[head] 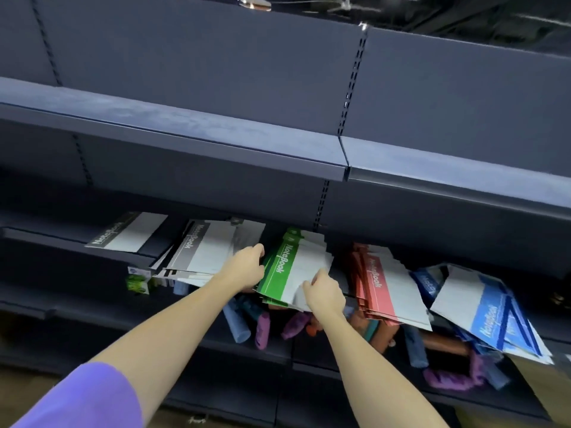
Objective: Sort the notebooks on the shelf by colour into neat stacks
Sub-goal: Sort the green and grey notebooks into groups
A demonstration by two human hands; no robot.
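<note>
Ranged along the middle shelf (61, 242) from left to right: a lone notebook (129, 233), a second notebook stack (210, 251), the middle notebook stack (290, 270), a fourth notebook stack (386, 288), and the rightmost notebook stack (482, 310) overhanging the front edge. Left hand (247, 267) between second and middle stacks, right hand (324, 291) on the middle stack's near corner. Below, rolled cloths (238, 322) on the lower shelf (216, 356); above, the upper shelf (185, 134).

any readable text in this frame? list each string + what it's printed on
"NoteBook" on the band of the lone grey notebook, far left.
"NoteBook" on the grey stack.
"NoteBook" on the green stack, touched by the left hand and right hand.
"NoteBook" on the red stack.
"NoteBook" on the light blue notebook.
Dark blue notebook: lettering too blurred to read fully.
Small green box: print unreadable.
</note>
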